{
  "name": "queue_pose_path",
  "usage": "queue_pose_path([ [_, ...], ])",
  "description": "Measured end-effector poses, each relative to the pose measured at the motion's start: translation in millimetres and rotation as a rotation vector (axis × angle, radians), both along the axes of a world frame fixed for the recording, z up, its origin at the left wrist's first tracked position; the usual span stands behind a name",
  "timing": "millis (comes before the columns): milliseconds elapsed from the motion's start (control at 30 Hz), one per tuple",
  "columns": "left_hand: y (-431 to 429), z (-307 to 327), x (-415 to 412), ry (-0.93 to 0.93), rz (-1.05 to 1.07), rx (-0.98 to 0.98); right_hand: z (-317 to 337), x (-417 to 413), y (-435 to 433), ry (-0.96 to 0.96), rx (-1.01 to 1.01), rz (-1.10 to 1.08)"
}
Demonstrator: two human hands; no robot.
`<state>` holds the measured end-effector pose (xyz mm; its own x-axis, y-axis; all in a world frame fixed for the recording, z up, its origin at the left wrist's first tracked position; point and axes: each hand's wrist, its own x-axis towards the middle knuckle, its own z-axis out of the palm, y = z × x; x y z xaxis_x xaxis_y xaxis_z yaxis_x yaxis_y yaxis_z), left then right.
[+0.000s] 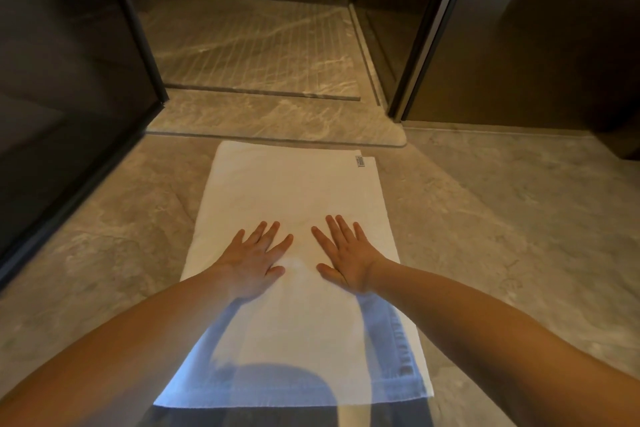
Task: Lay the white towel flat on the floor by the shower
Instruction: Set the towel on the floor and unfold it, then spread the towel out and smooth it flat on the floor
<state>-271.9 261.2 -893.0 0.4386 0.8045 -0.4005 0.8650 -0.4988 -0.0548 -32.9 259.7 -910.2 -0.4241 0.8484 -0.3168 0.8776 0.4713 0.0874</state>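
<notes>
My left grip [254, 262] and right grip [346, 258] both lie palm-down with fingers straight and spread, clasping nothing, pressed side by side on the middle of the white towel [294, 184]. The towel lies flat under them, its long axis running straight away from me towards the shower, one short edge near my body, the other just short of the raised threshold [277, 118]. A small label [360, 161] sits at its far right corner. Around it is grey marble floor [502, 218], with a dark glass panel [69, 80] at left
</notes>
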Motion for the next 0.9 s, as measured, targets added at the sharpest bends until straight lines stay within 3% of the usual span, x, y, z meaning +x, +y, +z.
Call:
queue_pose_path([
  [900, -4.2, -41.1, 68.5, -0.230, 0.012, 0.167, -10.2, 89.5, 4.7, 0.179, 0.061, 0.016],
])
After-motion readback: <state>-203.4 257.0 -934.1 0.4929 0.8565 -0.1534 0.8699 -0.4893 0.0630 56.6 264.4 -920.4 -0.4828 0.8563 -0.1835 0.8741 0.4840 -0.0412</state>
